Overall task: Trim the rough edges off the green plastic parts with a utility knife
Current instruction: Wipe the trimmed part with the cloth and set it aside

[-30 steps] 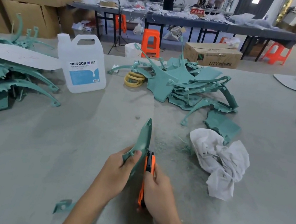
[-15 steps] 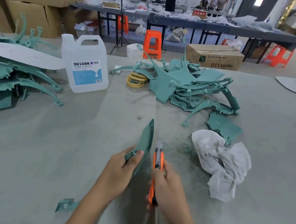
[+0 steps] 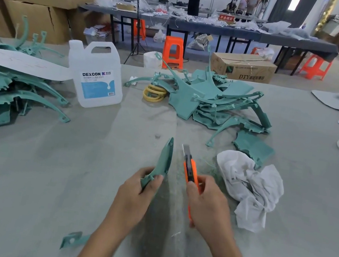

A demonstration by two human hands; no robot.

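— Hands first: what does each grip?
— Left hand [image 3: 133, 198] is curled round the lower end of a green plastic part [image 3: 164, 161], whose pointed tip aims away above the table [image 3: 45, 175]. Right hand [image 3: 207, 205] clenches an orange utility knife [image 3: 191, 169], blade out, just beside the part but not touching it.
— Containers?
— White jug [image 3: 96, 77] stands capped, left of the loose pile of green parts [image 3: 213, 99]; its contents I cannot tell. Cardboard box [image 3: 242, 66] beyond the table is closed

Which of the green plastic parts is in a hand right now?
The slim curved part, gripped at its lower end by the left hand, pointing up beside the knife; the rest all lie on the table.
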